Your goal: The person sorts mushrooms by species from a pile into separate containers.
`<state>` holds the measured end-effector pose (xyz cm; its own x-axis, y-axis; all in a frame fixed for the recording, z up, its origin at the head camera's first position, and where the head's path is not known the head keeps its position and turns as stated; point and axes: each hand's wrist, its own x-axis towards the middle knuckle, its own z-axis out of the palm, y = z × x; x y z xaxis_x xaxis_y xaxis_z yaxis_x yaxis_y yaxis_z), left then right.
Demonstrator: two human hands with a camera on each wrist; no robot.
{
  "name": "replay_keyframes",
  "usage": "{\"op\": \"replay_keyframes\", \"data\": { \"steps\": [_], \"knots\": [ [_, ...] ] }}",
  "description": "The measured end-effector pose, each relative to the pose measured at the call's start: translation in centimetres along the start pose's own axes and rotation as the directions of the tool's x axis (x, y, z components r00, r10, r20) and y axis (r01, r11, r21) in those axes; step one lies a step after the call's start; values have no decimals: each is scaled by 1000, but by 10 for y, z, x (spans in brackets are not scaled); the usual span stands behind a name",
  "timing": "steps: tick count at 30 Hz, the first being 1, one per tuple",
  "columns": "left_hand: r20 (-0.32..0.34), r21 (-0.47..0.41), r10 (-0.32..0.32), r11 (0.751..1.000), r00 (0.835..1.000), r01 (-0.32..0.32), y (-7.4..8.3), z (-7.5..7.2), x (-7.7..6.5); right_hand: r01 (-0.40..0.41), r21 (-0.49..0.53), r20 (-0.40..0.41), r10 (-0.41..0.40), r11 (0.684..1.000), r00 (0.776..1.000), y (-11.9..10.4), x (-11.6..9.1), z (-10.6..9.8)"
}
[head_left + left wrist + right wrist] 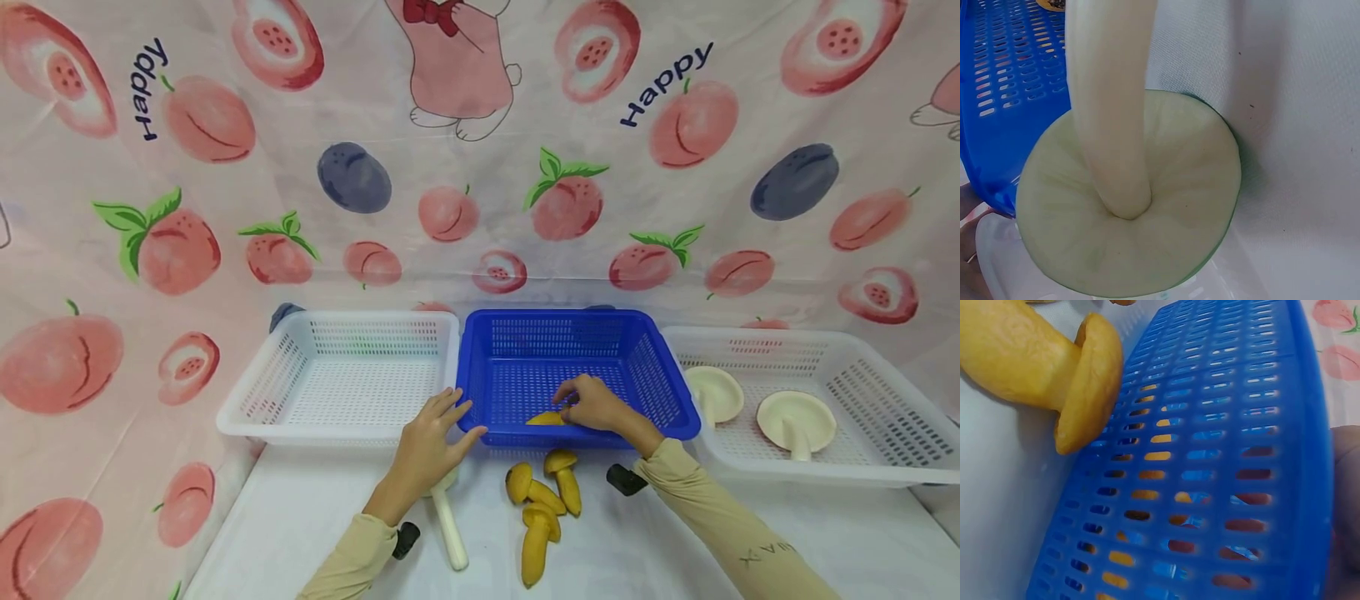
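My right hand [596, 406] reaches over the front rim of the blue basket [555, 372], bent fingers pinching the end of a yellow mushroom [545, 418] low inside. The front wall hides part of that mushroom; yellow patches show through its slots in the right wrist view. My left hand [429, 442], fingers spread, hovers by the corner where the white basket [315, 429] meets the blue one. Below it lies a pale mushroom [449, 533], its cap mostly covered by the hand; the left wrist view shows the greenish-white cap [1179, 212] and thick stem.
Several yellow mushrooms [536, 546] lie on the white table [600, 554] before the blue basket. A right-hand white basket [885, 417] holds two pale mushrooms [797, 421]. Behind the baskets hangs a peach-printed cloth [465, 167].
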<state>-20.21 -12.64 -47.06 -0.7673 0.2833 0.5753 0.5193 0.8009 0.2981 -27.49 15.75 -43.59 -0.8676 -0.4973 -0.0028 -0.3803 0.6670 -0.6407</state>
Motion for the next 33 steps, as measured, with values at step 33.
{"op": "replay_keyframes", "data": {
  "steps": [33],
  "knots": [
    [67, -366, -266, 890, 962, 272, 86, -26, -44, -131, -192, -384, 49, 973, 922, 42, -121, -43]
  ]
}}
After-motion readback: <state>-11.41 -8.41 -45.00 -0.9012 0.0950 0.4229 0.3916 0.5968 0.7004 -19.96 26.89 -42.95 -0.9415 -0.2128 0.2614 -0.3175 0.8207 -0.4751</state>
